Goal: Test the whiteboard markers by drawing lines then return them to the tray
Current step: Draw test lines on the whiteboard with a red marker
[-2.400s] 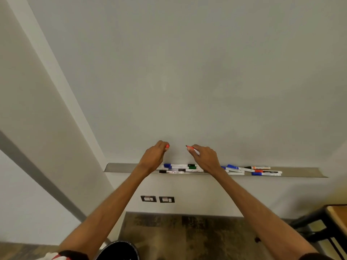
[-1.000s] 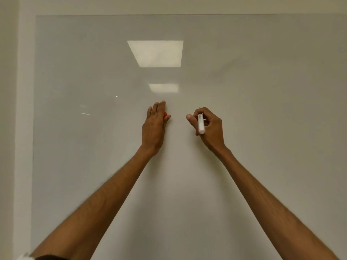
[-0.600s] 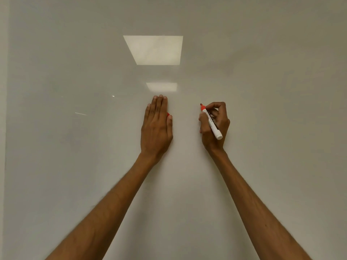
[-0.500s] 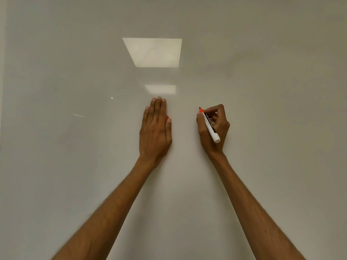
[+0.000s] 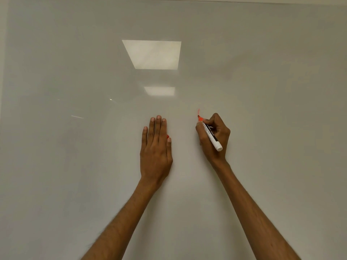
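The right hand (image 5: pixel 221 135) gripped the marker (image 5: pixel 211 136) in a writing hold, thumb and fingers curled round the front of the barrel. The red tip stuck out up and to the left of the fingertips and touched the whiteboard (image 5: pixel 262 91). The white back end poked out down and to the right, past the knuckles. Just above the tip ran a short red line (image 5: pixel 198 111).

The left hand (image 5: pixel 155 151) lay flat on the board, level with the grip and apart from it, fingers straight and close together. A bit of red cap (image 5: pixel 167 136) showed between its thumb and forefinger; how it was held could not be told.

Two pale light reflections (image 5: pixel 153 54) sat on the board above the left hand.
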Available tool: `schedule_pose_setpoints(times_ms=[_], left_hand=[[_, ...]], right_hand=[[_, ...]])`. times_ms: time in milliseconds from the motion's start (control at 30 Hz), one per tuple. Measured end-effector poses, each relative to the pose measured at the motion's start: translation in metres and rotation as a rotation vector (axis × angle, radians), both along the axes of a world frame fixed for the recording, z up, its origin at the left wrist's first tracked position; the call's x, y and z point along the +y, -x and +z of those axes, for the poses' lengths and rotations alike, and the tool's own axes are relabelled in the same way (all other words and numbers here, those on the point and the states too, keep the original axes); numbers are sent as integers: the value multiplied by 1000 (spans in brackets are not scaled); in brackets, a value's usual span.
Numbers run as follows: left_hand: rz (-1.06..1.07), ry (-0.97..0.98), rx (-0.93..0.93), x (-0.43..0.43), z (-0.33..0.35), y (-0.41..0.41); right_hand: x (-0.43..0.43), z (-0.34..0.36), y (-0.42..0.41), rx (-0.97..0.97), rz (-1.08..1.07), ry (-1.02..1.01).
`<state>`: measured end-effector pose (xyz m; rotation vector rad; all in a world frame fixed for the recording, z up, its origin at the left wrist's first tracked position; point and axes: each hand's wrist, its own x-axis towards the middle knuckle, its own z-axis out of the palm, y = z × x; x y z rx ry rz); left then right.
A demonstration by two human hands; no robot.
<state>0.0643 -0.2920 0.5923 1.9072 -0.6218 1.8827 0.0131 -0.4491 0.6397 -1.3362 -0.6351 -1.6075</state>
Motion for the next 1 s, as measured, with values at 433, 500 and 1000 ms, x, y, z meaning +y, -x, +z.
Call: schedule_pose_setpoints(times_ms=[433, 500, 1000], left_hand=[[-10, -7, -3, 1, -2, 0], [-12, -6, -3, 1, -3, 0], [-6, 3, -7, 1, -4, 0]], right_hand=[[4, -34, 1, 2, -16, -57], [3, -39, 1, 9, -4, -50], [1, -83, 5, 73, 34, -47]])
